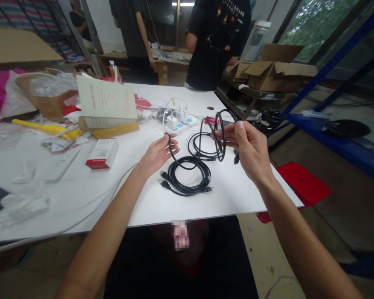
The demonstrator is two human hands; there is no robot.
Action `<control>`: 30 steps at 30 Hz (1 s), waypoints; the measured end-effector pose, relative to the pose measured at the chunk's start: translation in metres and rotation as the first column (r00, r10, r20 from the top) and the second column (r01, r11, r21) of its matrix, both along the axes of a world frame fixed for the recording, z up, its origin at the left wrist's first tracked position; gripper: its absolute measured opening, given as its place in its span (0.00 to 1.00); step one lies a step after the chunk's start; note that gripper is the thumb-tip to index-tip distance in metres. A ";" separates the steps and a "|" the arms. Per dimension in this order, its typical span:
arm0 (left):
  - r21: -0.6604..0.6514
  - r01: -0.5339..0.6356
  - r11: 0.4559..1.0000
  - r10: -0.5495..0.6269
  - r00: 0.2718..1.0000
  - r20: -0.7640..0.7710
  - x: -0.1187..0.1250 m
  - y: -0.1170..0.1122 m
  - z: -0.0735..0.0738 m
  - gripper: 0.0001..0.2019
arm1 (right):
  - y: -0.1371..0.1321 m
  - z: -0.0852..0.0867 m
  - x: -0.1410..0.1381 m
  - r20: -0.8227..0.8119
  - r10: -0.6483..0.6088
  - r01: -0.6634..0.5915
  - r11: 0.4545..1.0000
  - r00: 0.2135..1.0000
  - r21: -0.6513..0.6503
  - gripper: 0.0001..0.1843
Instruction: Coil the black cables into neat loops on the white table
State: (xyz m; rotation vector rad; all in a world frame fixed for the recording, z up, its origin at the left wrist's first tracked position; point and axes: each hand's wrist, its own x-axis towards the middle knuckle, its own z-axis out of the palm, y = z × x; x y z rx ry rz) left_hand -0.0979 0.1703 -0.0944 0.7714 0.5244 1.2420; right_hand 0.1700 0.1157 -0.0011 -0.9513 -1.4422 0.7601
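My right hand [248,148] is raised over the white table [81,195] and pinches the looped part of a black cable [220,133]. The free length of that cable runs left to my left hand [158,154], whose fingers curl around the strand near its end. Below and between both hands, a second coiled black cable [188,176] lies flat on the table with its plugs sticking out to the left.
A white power strip with chargers [177,121] sits behind the cables. A red-and-white box [102,153], a booklet [107,104], a yellow object [46,128] and plastic bags crowd the left. Two people stand at the far side. A red stool [302,187] is to the right.
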 end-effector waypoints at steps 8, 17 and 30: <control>-0.186 -0.039 0.982 0.069 0.985 0.156 -0.004 0.006 0.007 0.15 | -0.012 0.012 0.063 -0.061 -0.207 0.213 0.971 0.976 0.104 0.26; -0.217 -0.079 0.973 0.127 0.968 0.215 -0.005 0.007 0.007 0.20 | -0.028 0.038 0.099 -0.252 -0.392 0.450 0.859 0.885 0.243 0.24; -0.270 0.082 0.959 -0.041 0.987 0.155 -0.001 0.008 -0.004 0.18 | -0.018 -0.004 0.043 -0.110 -0.143 0.164 0.961 0.984 0.221 0.22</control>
